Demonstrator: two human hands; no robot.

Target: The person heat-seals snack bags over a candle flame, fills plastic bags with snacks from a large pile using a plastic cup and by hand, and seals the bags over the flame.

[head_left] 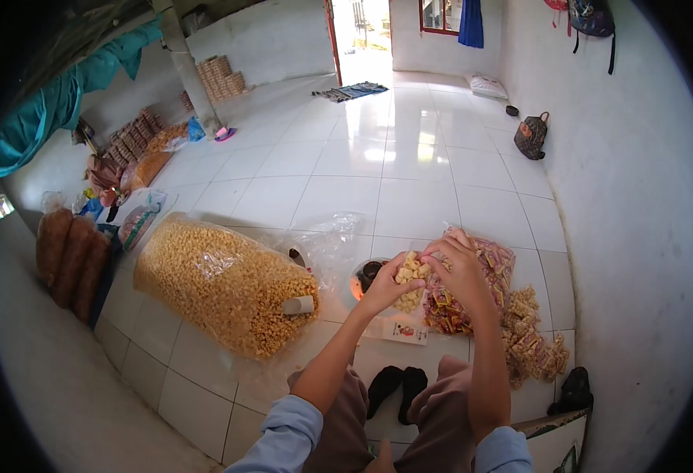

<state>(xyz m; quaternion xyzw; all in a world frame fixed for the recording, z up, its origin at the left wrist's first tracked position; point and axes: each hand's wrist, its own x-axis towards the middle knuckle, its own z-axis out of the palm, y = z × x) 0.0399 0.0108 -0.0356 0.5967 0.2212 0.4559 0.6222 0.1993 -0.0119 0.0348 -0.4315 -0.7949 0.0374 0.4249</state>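
Note:
My left hand [391, 285] is closed round the left side of a small clear bag of yellow snacks [411, 277]. At the top right of the same bag, my right hand [454, 260] pinches its edge. Just left of my left hand, a round container with a dark object [368, 272] is partly hidden. Under and beyond my right hand lies a large bag of small colourful packets [492, 272]. A printed white packet [404, 332] lies on the floor below my hands.
A big open bag of snacks [212, 276] with a white scoop [298, 305] lies at left. Filled small bags [532, 339] are piled at right. Brown sacks [70, 252] stand far left; a backpack [532, 136] leans on the right wall.

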